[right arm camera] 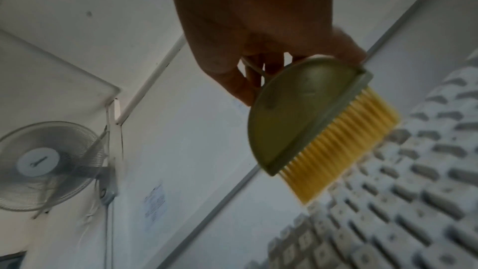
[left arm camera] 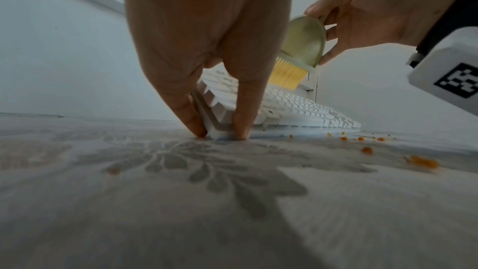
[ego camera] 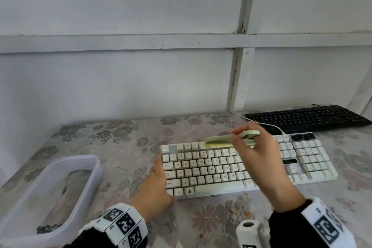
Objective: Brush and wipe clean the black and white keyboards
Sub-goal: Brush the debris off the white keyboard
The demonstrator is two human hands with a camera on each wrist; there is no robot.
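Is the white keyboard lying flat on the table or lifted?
Flat. The white keyboard rests with its front edge on the floral tablecloth, and the left hand braces its corner while the right hand holds the brush above.

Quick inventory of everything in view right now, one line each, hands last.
white keyboard: 1, white, table centre
black keyboard: 1, black, far right by the wall
brush: 1, green with yellow bristles, over the white keyboard's top rows
tub: 1, pale translucent, table left, grey cloth inside
crumbs: several, orange, on the table before the white keyboard
fan: 1, white, on the wall
left hand: steadies the white keyboard's left end
right hand: holds the brush
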